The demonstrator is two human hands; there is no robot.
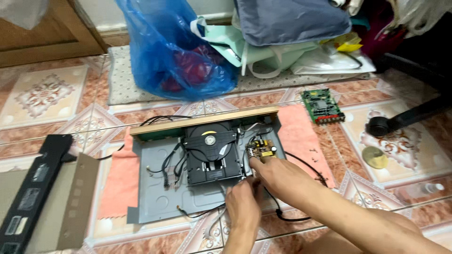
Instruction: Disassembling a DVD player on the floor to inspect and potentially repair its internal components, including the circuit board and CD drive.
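1. The disc player chassis [160, 197] lies open on a pink cloth [117, 188] in the middle of the tiled floor [47, 94]. Its cover [70, 207] is already off and rests near the floor's left edge, beside a long black front panel [33, 193].
2. A green circuit board [322, 105] is already out, lying apart on the floor toward the right side.
3. Still inside are the black disc drive [209, 151] at the centre, loose wiring [170, 170] to its left, and the small yellow power board [261, 149] at the chassis's right end.
4. The right hand [278, 176] reaches the lower edge of the power board, fingers extended and touching it.
5. The left hand [243, 203] works just below, at the chassis's near edge, fingers curled together; what they pinch I cannot tell, as the hand hides it.
6. By my judgement the teardown is roughly midway: casing and one board are off, drive and power board remain.
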